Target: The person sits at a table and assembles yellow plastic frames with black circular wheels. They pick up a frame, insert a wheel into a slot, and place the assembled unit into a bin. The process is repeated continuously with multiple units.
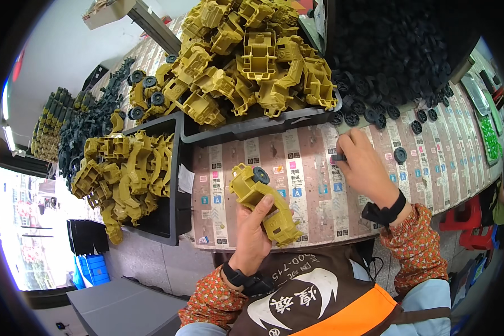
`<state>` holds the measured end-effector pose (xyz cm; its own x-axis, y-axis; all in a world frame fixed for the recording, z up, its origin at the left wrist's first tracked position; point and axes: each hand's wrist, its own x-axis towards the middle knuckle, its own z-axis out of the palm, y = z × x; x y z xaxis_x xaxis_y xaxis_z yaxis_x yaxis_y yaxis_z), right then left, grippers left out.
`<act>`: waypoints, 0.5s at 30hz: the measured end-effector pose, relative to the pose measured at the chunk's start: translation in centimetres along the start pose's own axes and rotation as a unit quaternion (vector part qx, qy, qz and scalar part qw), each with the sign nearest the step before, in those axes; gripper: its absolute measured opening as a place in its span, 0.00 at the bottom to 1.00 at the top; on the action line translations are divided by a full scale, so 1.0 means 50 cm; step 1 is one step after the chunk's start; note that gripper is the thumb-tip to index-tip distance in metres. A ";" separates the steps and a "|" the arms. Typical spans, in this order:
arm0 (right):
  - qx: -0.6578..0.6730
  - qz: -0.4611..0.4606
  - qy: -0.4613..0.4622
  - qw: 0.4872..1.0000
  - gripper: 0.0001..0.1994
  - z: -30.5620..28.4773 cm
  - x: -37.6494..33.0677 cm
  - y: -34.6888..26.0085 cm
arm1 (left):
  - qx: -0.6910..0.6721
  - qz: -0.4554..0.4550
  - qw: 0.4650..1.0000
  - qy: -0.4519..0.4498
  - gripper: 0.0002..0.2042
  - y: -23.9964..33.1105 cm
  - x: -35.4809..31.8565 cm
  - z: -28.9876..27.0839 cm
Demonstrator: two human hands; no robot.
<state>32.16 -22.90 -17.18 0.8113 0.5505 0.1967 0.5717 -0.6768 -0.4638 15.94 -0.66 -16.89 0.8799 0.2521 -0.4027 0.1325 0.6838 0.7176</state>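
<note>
My left hand (250, 235) is closed round a mustard-yellow plastic toy vehicle body (279, 223), held above the front part of the table, thumb across its side. One black wheel (260, 175) sits at the upper end of that body. To the right, my right hand (367, 168) is apart from the body and pinches a small black wheel (338, 158), seen edge-on between thumb and fingers. Another loose wheel (400, 155) lies on the patterned table just right of my right hand.
A black bin (235, 132) heaped with yellow bodies stands at the back, and a second bin (180, 215) of them overhangs the table's left edge. Loose wheels (351, 119) spill from a large dark heap (389, 45) at back right. Dark parts (89, 120) are piled far left.
</note>
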 end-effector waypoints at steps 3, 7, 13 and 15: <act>0.174 0.085 -0.073 0.978 0.12 0.000 -0.020 -0.018 | -0.007 -0.004 1.000 -0.010 0.17 0.001 0.002 -0.004; 0.212 0.094 -0.121 0.965 0.14 0.005 -0.056 -0.016 | -0.004 -0.007 1.000 0.001 0.17 -0.001 0.002 -0.002; 0.149 0.032 -0.072 0.986 0.19 -0.013 -0.071 -0.062 | 0.001 -0.010 1.000 0.009 0.16 0.002 0.002 0.001; 0.115 -0.002 -0.085 0.990 0.20 -0.010 -0.078 -0.067 | 0.000 -0.007 1.000 0.010 0.16 0.000 0.001 0.003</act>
<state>27.14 -23.00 -15.96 0.7662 0.6398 0.0596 0.5152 -0.5562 -0.6521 16.05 -0.72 -16.82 0.8689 0.2561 -0.4236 0.1449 0.6867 0.7124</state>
